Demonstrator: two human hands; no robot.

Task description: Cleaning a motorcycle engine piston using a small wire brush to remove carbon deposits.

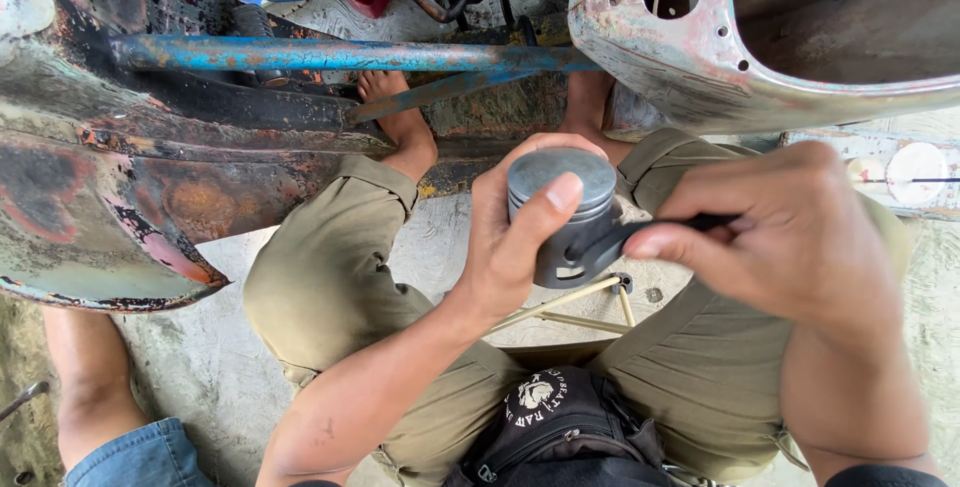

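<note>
My left hand (510,237) grips a grey metal piston (562,212), crown up, with the thumb across its side. My right hand (790,232) pinches a thin black tool (650,232) whose tip sits in the piston's side, at the pin hole. Both hands are held above my knees, over my olive trousers (330,277).
A rusty, paint-worn vehicle body panel (110,197) fills the left. A blue metal bar (330,55) runs across the top. A worn curved metal shell (760,37) sits upper right. Another person's leg in denim shorts (100,407) is at lower left. A black bag (560,427) rests in my lap.
</note>
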